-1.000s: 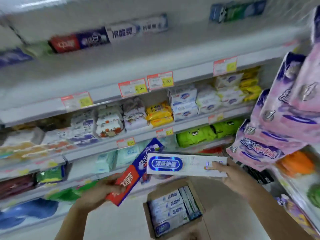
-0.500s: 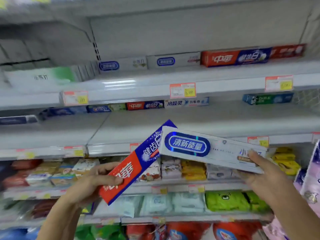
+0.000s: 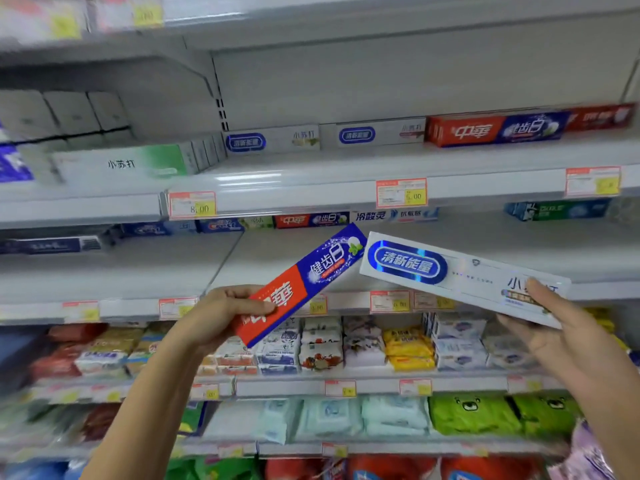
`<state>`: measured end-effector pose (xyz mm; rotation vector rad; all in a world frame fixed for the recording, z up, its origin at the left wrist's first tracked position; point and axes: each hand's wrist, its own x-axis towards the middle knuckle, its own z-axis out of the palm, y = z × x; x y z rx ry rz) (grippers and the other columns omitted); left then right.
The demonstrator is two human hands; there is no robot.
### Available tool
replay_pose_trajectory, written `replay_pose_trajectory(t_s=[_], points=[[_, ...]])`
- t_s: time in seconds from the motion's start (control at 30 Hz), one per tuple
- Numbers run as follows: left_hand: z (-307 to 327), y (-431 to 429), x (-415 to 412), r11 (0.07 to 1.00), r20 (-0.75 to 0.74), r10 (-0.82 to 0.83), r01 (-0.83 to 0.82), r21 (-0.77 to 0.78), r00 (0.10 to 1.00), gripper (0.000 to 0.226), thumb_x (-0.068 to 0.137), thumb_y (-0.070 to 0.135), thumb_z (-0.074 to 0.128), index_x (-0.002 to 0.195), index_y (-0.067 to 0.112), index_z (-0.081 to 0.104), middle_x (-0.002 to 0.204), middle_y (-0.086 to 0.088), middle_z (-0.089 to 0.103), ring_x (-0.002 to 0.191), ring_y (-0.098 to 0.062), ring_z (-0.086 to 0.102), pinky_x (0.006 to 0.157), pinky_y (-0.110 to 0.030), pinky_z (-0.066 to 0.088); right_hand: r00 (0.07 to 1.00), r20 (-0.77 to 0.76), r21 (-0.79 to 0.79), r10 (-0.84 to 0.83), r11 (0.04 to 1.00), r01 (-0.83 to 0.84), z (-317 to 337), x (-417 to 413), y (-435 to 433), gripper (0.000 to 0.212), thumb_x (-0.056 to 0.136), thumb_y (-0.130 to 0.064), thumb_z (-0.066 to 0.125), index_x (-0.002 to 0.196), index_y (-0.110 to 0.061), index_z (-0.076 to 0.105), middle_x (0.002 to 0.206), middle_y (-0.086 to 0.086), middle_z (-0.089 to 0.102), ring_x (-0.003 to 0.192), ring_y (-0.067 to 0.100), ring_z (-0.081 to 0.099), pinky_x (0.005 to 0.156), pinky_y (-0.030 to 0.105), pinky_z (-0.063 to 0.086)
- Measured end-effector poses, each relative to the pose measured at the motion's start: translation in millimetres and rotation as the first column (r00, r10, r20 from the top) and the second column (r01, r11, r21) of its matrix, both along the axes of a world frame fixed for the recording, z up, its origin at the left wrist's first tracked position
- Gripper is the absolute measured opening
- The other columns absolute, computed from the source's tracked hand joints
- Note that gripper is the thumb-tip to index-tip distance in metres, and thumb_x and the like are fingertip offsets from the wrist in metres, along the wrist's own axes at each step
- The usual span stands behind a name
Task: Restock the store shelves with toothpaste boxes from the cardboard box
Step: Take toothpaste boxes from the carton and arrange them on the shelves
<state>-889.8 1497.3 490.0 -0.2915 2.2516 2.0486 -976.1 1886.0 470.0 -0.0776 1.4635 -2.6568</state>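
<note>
My left hand grips the lower end of a red and blue toothpaste box, which slants up to the right. A white toothpaste box with a blue oval label is held at its right end by my right hand. The two boxes almost meet at their upper ends, in front of a largely bare middle shelf. On the shelf above stand matching white boxes and a red and blue box. The cardboard box is out of view.
A row of toothpaste boxes lines the back of the middle shelf. Price tags hang on the shelf edges. Below are soap packs, wipes and green packs. Purple packs hang at the lower right.
The view has tilted up from the cardboard box on the floor to the toothpaste shelves. Both hands have risen with their boxes towards the middle shelf.
</note>
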Motion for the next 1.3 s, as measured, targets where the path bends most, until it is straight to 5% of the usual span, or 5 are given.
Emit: replay_pose_trajectory(t_s=[0.33,0.63,0.93,1.03,1.3], points=[[54,5,-5,0.966,-0.079,-0.197,0.180,-0.188,0.977,0.087,0.025,0.048,0.094,0.105,0.020,0.072,0.101,-0.013,0.072,0.079,-0.025,0.071,0.061,-0.025,0.057,0.987,-0.031,-0.144,-0.156,0.978,0.150,19,8,19,0.020,0.050,-0.029,0.074,0.068,-0.020,0.076,0.083,-0.002,0.074,0.076,0.011,0.072,0.057,0.025,0.058],[173,87,-70,0.902,-0.337,-0.266,0.110,-0.417,0.903,0.062,0.035,0.035,0.086,0.096,0.025,0.075,0.094,-0.003,0.075,0.087,-0.023,0.071,0.086,-0.036,0.055,0.879,-0.106,-0.275,-0.464,0.863,0.423,85,-5,78,0.053,0.096,-0.024,0.050,0.048,-0.029,0.073,0.072,-0.017,0.072,0.072,-0.002,0.069,0.055,0.016,0.054],[219,198,-223,0.781,-0.263,-0.238,0.023,-0.624,0.935,0.032,0.065,0.025,0.084,0.087,0.008,0.068,0.096,-0.010,0.072,0.088,-0.025,0.068,0.090,-0.037,0.054,0.793,-0.271,-0.323,-0.546,0.827,0.459,124,-74,135,0.005,0.092,-0.019,0.058,0.095,-0.016,0.059,0.080,-0.010,0.074,0.083,0.003,0.069,0.067,0.020,0.056],[214,227,-258,0.656,-0.258,-0.301,0.003,-0.754,0.918,0.042,0.069,0.027,0.081,0.103,0.005,0.070,0.104,-0.010,0.070,0.091,-0.023,0.066,0.081,-0.029,0.053,0.717,-0.317,-0.272,-0.621,0.784,0.558,132,-99,144,0.041,0.081,-0.023,0.068,0.116,-0.005,0.055,0.098,0.002,0.071,0.092,0.010,0.069,0.069,0.023,0.057],[192,256,-306,0.341,-0.288,-0.428,-0.142,-0.929,0.857,0.035,0.085,0.023,0.068,0.118,0.011,0.065,0.119,-0.005,0.065,0.107,-0.022,0.059,0.089,-0.027,0.045,0.654,-0.273,-0.193,-0.706,0.706,0.681,130,-147,154,0.034,0.087,-0.016,0.067,0.113,-0.005,0.047,0.100,0.006,0.065,0.089,0.014,0.067,0.068,0.029,0.060]])
